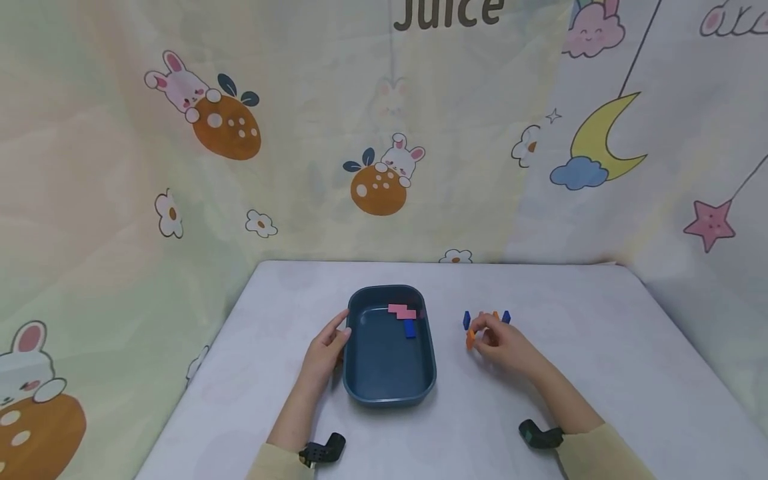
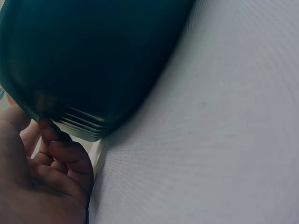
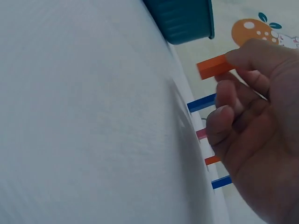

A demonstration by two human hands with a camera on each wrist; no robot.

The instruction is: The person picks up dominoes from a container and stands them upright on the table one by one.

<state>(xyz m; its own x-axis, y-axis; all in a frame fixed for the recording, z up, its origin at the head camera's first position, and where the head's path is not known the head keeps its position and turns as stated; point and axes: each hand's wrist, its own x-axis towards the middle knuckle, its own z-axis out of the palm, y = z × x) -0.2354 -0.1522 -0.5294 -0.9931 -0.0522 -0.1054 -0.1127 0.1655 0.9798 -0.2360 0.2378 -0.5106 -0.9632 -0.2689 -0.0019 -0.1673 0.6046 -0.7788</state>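
The white tabletop point(image 1: 240, 413) has a straight far edge, and its two side edges spread apart toward the person. The dark teal tray point(image 1: 384, 380) stands left of the middle, a strip of tabletop between its far rim and that edge. The left hand point(image 1: 324, 353) grips the tray's left side, thumb at the rim and fingers bent against the outer wall. To the right, a stretch of white surface separates the tray from the right hand point(image 1: 503, 343), which leaves wide room on its own right up to the side edge.

The right hand's grip is narrow: thumb and finger pinch one orange block point(image 3: 215, 66), right of the tray. Whether its lower end touches the tabletop I cannot tell.

Four more blocks stand upright in a row near that hand, partly hidden by its fingers: two blue blocks point(image 3: 202, 102), one pink block point(image 3: 201, 134) and one second orange block point(image 3: 212, 160). With the held one, that makes five outside the tray.

Inside, near the far right corner, lie a stepped pink shape point(image 1: 402, 311), seemingly two pieces set side by side, and one blue piece point(image 1: 410, 328) just below it.

Each wrist wears one black device point(image 1: 324, 448).
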